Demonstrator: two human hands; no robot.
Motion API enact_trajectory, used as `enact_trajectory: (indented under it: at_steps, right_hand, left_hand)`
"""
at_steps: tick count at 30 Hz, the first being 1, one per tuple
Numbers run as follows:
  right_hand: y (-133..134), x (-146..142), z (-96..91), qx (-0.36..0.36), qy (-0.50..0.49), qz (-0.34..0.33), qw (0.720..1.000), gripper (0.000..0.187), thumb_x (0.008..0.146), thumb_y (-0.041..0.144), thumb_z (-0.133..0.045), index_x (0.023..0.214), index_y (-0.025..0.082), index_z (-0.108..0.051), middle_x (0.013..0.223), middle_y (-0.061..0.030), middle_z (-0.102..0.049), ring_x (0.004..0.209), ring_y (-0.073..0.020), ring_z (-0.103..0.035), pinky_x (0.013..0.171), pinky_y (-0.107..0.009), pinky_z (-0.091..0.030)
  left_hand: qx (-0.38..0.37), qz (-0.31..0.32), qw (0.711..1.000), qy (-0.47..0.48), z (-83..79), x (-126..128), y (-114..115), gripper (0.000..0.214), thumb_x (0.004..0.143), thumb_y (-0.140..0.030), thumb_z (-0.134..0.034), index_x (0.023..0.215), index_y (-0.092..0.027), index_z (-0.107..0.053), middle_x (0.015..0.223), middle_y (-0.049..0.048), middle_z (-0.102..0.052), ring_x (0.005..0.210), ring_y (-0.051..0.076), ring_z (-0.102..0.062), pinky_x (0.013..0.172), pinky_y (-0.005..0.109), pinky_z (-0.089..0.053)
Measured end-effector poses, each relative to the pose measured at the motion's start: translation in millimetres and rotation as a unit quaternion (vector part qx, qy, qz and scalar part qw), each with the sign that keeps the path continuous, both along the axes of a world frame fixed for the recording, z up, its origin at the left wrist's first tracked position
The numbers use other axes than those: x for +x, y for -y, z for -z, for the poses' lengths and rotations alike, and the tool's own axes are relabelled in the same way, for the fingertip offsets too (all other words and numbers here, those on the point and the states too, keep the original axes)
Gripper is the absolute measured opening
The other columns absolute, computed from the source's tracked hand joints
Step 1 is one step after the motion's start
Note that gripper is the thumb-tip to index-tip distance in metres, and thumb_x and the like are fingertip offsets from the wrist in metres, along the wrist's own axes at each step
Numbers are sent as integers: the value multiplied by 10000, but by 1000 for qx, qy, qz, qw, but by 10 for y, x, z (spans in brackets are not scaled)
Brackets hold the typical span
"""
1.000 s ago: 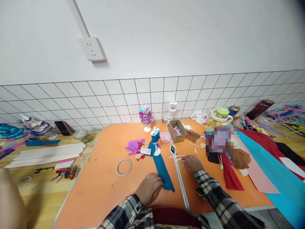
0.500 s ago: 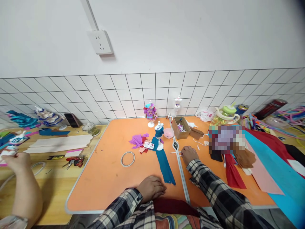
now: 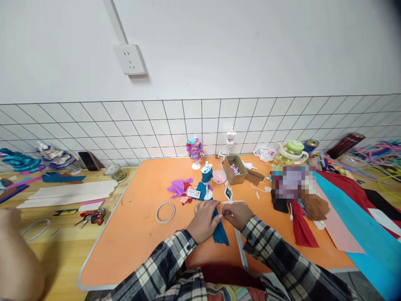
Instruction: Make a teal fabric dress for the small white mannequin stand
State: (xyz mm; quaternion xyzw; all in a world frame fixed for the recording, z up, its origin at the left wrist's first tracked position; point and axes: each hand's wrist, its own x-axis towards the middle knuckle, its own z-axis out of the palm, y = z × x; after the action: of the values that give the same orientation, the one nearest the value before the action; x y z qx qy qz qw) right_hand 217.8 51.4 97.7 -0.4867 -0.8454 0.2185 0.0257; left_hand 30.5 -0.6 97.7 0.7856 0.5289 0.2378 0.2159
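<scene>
My left hand [image 3: 205, 221] is above a dark blue crepe paper strip [image 3: 221, 234], its thumb apart from its bent fingers; I see nothing held in it. My right hand [image 3: 238, 215] is curled in a pinch, its fingertips close to my left thumb. Whatever it may hold is too small to make out. A thin white strip [image 3: 232, 202] shows just behind the right fingers. Beyond my hands stands a small white dress form [image 3: 206, 174] wrapped in blue paper. A white label box [image 3: 193, 193] lies beside its base.
Behind are a pink bowl [image 3: 219, 177], a cardboard box [image 3: 234, 170] and a dress form in purple [image 3: 195, 151]. A tape ring [image 3: 165, 212] lies left. Coloured paper sheets [image 3: 347, 217] cover the right side. Another person's arm [image 3: 19, 255] is at far left.
My left hand has risen forward and right from the table edge onto the blue strip. My right hand has moved left towards it. The other person's arm has shifted left and lower.
</scene>
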Motion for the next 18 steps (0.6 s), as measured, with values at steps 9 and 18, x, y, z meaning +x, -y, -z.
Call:
enact_trajectory:
  at_steps: [9, 18]
  right_hand:
    - [161, -188, -215, 14, -72, 26, 997, 87, 794, 248, -630, 881, 255, -619, 772, 35, -691, 814, -164, -593, 740, -274, -330]
    - [211, -245, -185, -9, -128, 46, 991, 196, 739, 146, -612, 902, 211, -526, 740, 25, -681, 814, -179, -577, 704, -262, -349]
  left_hand:
    - [18, -21, 999, -24, -132, -15, -63, 193, 929, -319, -480, 883, -238, -648, 986, 34, -684, 1018, 221, -553, 1045, 487, -185]
    - [26, 0, 999, -33, -250, -106, -28, 194, 896, -321, -527, 830, -273, -703, 986, 12, -703, 1037, 234, -555, 1036, 513, -144]
